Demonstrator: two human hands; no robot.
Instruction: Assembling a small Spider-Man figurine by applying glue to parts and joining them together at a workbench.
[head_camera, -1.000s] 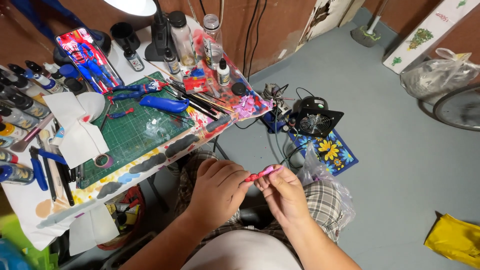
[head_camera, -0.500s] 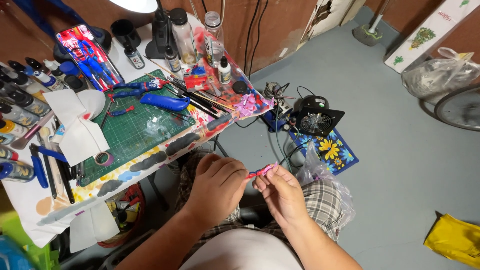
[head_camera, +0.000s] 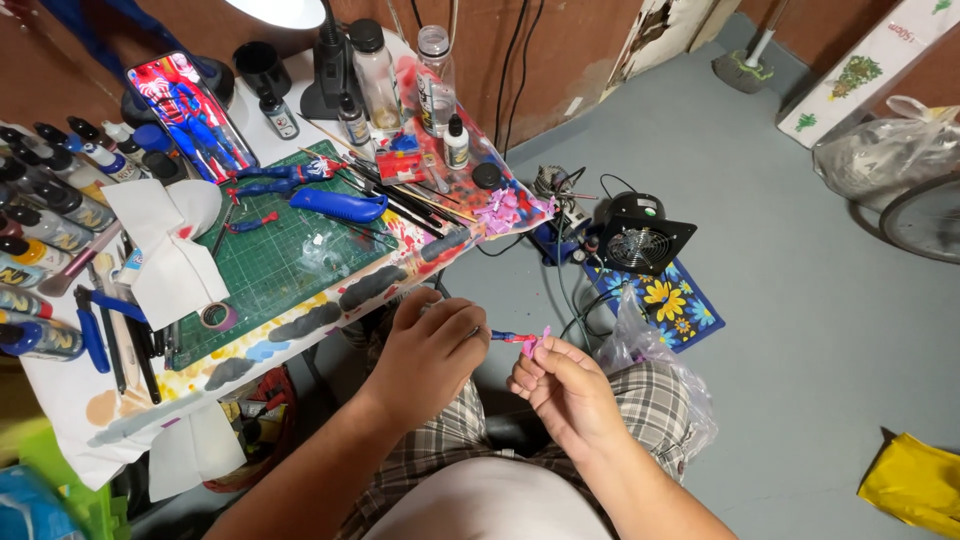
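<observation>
Since the earlier frame the hands had drawn slightly apart. The left hand (head_camera: 430, 350) pinched one end of a small red-and-blue piece (head_camera: 512, 338) — the right hand (head_camera: 565, 385) gripped its pink tip (head_camera: 535, 342) — over the lap, just beside the green cutting mat (head_camera: 270, 265).

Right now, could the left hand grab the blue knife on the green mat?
Probably yes. The left hand is just off the table edge, and the blue knife lies in the open on the green mat. But that hand is pinching a small blue and pink piece.
</observation>
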